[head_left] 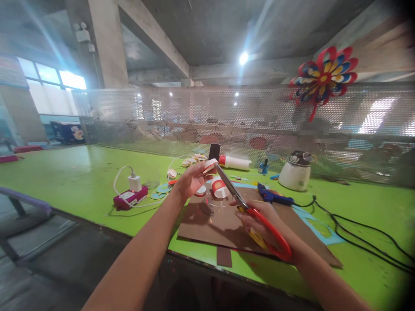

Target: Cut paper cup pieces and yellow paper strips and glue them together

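Observation:
My left hand [190, 180] is closed on a small white piece with a red edge [210, 165], pinched between the fingertips; it looks like cut paper cup. In my right hand [261, 216] is a pair of scissors [233, 190] with long metal blades and a red handle. The blade tips reach the edge of the white piece. Just below the hands, a red and white paper cup [219, 188] lies on its side on a brown board [202, 224]. A round white piece with a red rim [200, 190] lies to the left of the cup.
A blue glue gun [275, 196] rests on the board's right, its black cord trailing right. Behind are stacked paper cups [235, 163], a dark phone-like panel [214, 151] and a white kettle-like jug [295, 172]. A purple power strip [129, 198] with a charger sits left.

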A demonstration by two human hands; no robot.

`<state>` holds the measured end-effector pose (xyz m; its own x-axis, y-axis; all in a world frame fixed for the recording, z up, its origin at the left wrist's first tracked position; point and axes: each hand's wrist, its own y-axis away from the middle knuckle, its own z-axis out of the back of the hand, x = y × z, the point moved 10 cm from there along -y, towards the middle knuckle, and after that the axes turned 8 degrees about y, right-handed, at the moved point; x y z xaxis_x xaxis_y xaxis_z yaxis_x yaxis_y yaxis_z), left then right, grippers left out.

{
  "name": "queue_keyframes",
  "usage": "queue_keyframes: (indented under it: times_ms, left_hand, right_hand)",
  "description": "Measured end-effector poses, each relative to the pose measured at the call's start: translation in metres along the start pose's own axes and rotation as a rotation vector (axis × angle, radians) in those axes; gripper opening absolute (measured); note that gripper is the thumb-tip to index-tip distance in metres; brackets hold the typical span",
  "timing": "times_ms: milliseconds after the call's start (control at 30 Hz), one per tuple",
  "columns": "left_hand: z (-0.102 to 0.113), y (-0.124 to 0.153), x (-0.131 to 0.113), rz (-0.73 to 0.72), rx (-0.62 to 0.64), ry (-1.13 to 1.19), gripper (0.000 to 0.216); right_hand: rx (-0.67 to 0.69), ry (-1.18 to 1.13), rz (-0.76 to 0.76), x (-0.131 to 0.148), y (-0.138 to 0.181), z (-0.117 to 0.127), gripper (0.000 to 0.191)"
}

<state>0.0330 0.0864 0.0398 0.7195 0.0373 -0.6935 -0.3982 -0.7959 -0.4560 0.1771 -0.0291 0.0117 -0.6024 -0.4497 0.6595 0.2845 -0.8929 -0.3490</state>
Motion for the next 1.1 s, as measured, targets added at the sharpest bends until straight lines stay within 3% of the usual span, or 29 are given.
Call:
queue_keyframes:
  times_ms: [400, 700, 1100]
  left_hand:
    - [-0.022, 0.003, -0.009, -0.11, 0.065, -0.144, 0.051]
    - [-0.026, 0.003, -0.009, -0.125, 0.086, -0.191, 0.045]
    - [-0.019, -0.001, -0.008, -0.117, 0.096, -0.219, 0.05]
  right_hand:
    - [-0.213, 0.296, 0.058, -0.007, -0.001, 0.013, 0.027]
    - [-0.223, 0.362, 0.085, 0.001, 0.0, 0.014, 0.022]
    - [-0.217, 0.318, 0.069, -0.009, -0.002, 0.014, 0.031]
